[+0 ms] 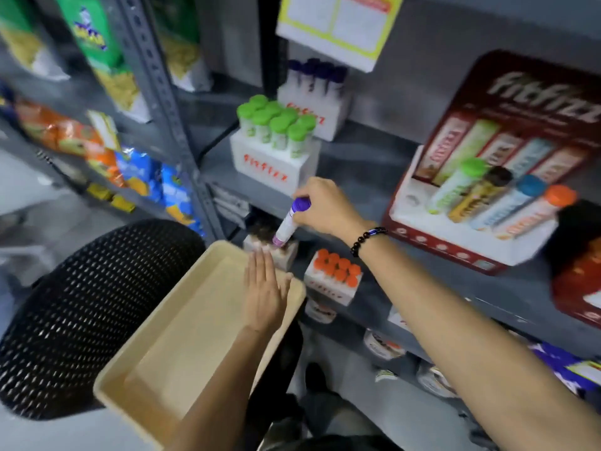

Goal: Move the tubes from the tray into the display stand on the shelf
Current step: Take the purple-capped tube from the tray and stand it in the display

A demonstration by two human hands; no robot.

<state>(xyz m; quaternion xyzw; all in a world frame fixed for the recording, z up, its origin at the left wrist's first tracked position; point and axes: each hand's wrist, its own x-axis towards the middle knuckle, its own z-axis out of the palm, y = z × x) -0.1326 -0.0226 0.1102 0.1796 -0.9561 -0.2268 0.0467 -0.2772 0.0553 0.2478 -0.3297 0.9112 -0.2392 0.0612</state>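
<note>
Fingers (pixel 304 194) of the right hand (pixel 325 206) pinched around the purple cap of a tube (pixel 288 222), which is held tilted, its lower end at or just above the top of a white display stand (pixel 283 255) on the lower shelf (pixel 383 297); whether the end is already in a slot cannot be told, the stand being blurred and partly hidden; a dark bead bracelet (pixel 367 239) sits on the right wrist. Left hand (pixel 265 291) flat, its fingers (pixel 260 262) straight and pressed together, palm down over the far corner of the beige tray (pixel 182 336), fingertips reaching the near edge of the same stand; it holds nothing. The tray's visible floor is bare; the tray rests on a black mesh chair (pixel 81 304). Just right of the stand, a second white stand with orange-capped tubes (pixel 338 268); on the shelf above, a stand of green-capped tubes (pixel 276 125) and behind it one of dark-blue-capped tubes (pixel 317 73); to the right, a red display board (pixel 487 177) with four tubes.
</note>
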